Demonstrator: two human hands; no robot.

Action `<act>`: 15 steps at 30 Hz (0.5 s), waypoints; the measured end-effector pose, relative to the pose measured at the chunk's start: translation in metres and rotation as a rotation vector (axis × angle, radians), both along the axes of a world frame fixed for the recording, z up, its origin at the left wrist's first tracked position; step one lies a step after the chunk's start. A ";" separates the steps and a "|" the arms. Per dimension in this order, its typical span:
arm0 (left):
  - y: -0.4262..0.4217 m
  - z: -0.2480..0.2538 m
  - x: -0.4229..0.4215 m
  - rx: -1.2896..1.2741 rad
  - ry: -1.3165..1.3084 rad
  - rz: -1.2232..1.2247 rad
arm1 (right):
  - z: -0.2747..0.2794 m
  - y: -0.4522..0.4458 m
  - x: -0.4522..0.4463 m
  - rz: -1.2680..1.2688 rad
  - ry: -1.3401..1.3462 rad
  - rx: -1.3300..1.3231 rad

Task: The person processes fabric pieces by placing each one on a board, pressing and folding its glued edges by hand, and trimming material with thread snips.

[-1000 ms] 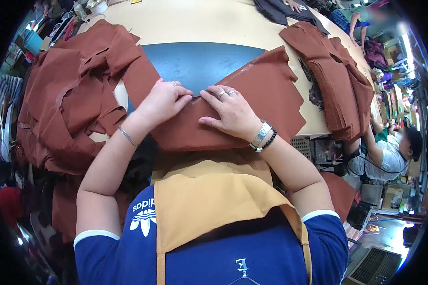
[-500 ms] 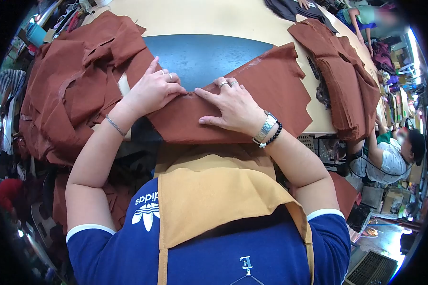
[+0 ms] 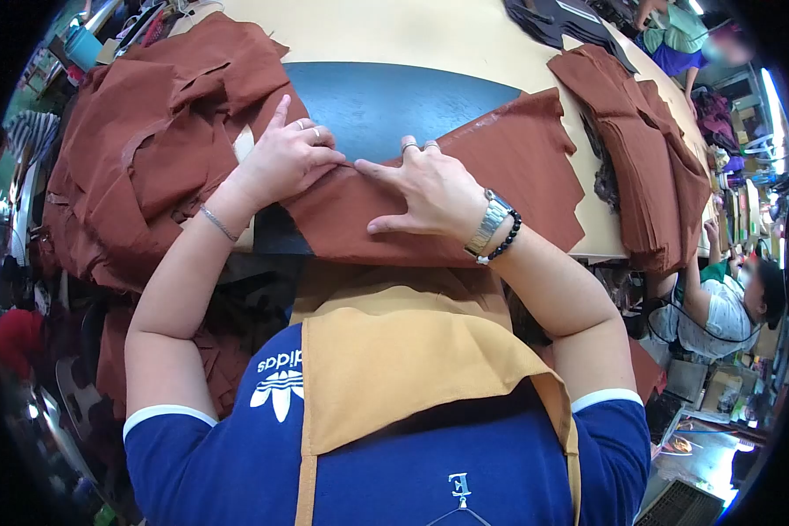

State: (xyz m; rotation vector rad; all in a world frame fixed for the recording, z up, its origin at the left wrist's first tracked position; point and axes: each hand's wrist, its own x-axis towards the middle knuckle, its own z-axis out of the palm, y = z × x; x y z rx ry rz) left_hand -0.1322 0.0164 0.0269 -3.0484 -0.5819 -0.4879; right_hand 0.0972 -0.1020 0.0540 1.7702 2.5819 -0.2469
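Observation:
A piece of reddish-brown cloth [image 3: 517, 171] lies slanting over a dark, smooth board [image 3: 394, 101] in front of me. My left hand [image 3: 294, 153] pinches the far edge of this cloth with its fingers closed, while one finger points up and away. Just beside it, my right hand [image 3: 434, 193] rests on the cloth with thumb and fingers spread. Its forefinger tip presses at the same edge, close to the left fingertips. What lies directly under the left fingers is hidden.
A large crumpled heap of brown cloth [image 3: 140, 167] covers the table's left side. On the right lies a folded stack of brown cloth [image 3: 644, 167]. Dark garments [image 3: 561, 22] lie at the far edge of the cream table [image 3: 368, 31]. Another person [image 3: 719, 307] sits at right.
The whole view has shifted slightly, with the table and cloth appearing a little further right. Both hands stay at the cloth's edge in nearly the same pose.

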 end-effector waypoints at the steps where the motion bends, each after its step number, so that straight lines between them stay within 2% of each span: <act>1: 0.000 -0.002 0.000 0.021 -0.013 -0.004 | 0.003 0.002 -0.003 -0.004 -0.009 -0.016; 5: -0.003 -0.006 0.000 0.175 -0.001 0.012 | 0.003 0.003 -0.011 -0.009 -0.065 0.006; 8: -0.015 -0.004 0.000 0.222 0.002 0.070 | 0.009 0.001 0.005 0.026 0.062 -0.006; 11: -0.049 0.013 0.001 0.211 -0.131 0.304 | -0.010 -0.002 0.037 0.068 0.227 0.303; 12: -0.060 0.020 -0.006 0.201 -0.145 0.376 | -0.003 -0.008 0.038 0.052 0.312 0.413; 15: -0.094 0.018 -0.032 -0.110 -0.028 0.660 | 0.023 -0.028 0.022 -0.057 0.898 0.140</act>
